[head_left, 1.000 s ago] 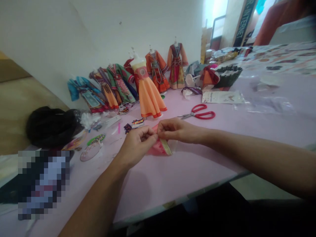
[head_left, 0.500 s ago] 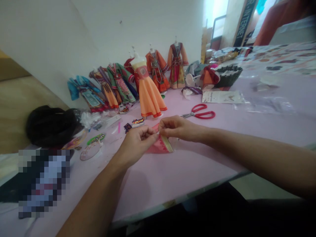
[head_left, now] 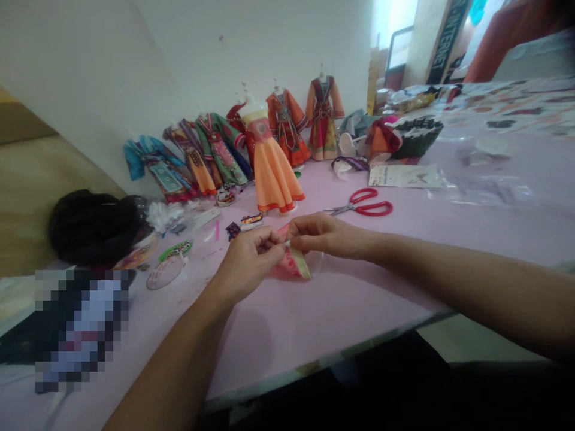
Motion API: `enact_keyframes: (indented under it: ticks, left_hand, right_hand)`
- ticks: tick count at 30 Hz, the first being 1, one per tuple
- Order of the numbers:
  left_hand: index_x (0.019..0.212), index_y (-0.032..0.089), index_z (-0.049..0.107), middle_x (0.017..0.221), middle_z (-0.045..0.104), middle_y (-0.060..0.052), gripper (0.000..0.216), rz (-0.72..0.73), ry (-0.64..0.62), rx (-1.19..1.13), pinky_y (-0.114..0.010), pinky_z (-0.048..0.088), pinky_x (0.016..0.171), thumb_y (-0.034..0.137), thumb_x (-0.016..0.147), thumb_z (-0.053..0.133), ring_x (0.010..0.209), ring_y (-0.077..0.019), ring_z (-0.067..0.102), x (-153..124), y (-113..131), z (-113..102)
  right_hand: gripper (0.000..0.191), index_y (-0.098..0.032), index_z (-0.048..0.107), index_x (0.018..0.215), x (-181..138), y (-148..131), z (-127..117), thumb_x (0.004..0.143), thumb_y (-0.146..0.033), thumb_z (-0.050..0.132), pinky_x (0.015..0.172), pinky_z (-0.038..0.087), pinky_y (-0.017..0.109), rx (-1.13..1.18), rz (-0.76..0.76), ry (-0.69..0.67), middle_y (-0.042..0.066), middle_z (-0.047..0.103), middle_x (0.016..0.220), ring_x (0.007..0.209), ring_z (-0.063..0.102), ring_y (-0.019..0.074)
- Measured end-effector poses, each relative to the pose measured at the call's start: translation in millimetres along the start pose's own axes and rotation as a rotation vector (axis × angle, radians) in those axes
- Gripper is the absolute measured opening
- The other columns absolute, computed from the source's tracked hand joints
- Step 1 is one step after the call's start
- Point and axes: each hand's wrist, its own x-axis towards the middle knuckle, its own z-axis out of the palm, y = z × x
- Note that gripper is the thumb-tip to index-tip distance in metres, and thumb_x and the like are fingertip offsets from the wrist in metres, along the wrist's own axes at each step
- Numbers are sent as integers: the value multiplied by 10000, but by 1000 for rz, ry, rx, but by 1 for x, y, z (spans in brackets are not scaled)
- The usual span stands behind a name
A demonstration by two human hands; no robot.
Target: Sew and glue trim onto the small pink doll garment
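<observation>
Across our pink table (head_left: 381,293), far left to centre, stands a row of about seven small outfits (head_left: 224,149), seemingly complete. Nearer, our left hand (head_left: 245,260) and right hand (head_left: 330,238) both pinch one pink cloth piece (head_left: 293,266) between them, which we judge unfinished, how much remains unclear; one pair of scissors (head_left: 375,209) lies beyond, rightward.
</observation>
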Motion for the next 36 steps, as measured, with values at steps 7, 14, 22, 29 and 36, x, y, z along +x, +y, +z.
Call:
enact_keyframes:
  ticks: [7, 14, 22, 29, 36]
  left_hand:
    - [741, 166, 655, 655, 540, 28, 183, -25, -32, -45, -246, 320, 555, 347, 742, 632, 596, -114, 451, 0, -2, -1]
    - [692, 168, 596, 641, 502, 35, 274, -21, -60, -32, -257, 304, 567, 421, 791, 630, 598, -108, 416, 0, -1, 0]
    - [679, 164, 593, 657, 512, 32, 249, 34, -32, -34, -261, 323, 594, 386, 788, 621, 625, -108, 430, 1, -2, 0]
    - [688, 159, 600, 639, 507, 41, 256, -8, -43, -25, -254, 306, 560, 400, 766, 637, 601, -99, 416, 0, -1, 1]
    - [767, 149, 643, 675, 553, 31, 227, -60, -54, -59, -248, 316, 559, 373, 733, 643, 608, -102, 447, 1, -3, -1]
  right_hand:
    - [75, -162, 647, 867, -1, -2, -2, 902, -224, 622, 715, 447, 267, 45, 43, 20, -2, 613, 795, 738, 560, 126]
    - [171, -171, 646, 863, 0, 5, -5, 925, -326, 679, 695, 436, 270, 27, 12, -11, -5, 611, 792, 713, 539, 124]
    - [95, -153, 662, 904, 0, 0, -4, 916, -247, 655, 719, 457, 257, 71, 17, -7, 0, 628, 815, 744, 573, 118]
    - [156, -156, 645, 867, -1, 1, -3, 923, -299, 675, 719, 447, 265, 41, 39, -26, -5, 617, 798, 736, 562, 121]
    - [123, -149, 630, 863, 0, -2, -3, 891, -258, 678, 669, 419, 242, 78, 64, -15, -11, 607, 796, 710, 544, 105]
